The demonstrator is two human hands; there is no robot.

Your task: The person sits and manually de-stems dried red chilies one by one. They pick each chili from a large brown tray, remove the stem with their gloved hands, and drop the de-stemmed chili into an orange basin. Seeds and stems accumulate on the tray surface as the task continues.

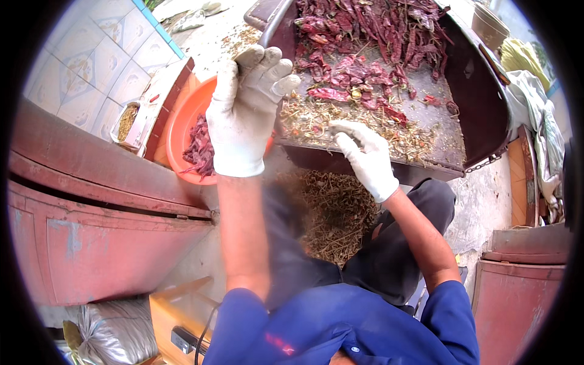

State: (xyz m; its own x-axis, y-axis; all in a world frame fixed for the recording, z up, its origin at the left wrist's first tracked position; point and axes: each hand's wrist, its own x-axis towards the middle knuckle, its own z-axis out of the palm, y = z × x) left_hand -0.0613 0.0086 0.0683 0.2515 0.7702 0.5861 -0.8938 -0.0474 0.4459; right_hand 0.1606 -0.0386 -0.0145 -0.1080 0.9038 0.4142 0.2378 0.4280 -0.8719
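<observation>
My left hand (246, 109), in a white work glove, is raised with the palm turned toward me and nothing in it. It hangs in front of an orange plastic basin (177, 123) that holds dried red chilli peppers (200, 148). My right hand (367, 153), gloved alike, is at the near edge of a dark maroon metal cargo bed (440, 118). Its thumb and fingers are apart, over loose stems and chaff (315, 123), with no object seen between them. Farther back in the bed lies a heap of dried red chillies (383, 32).
Below the bed, between my knees, is a pile of dry stems (337, 214). Maroon door panels (114, 251) flank me. A small tray of seeds (129, 123) rests on a ledge at left. A chain (486, 163) hangs at the bed's right corner. A wooden box (182, 315) stands lower left.
</observation>
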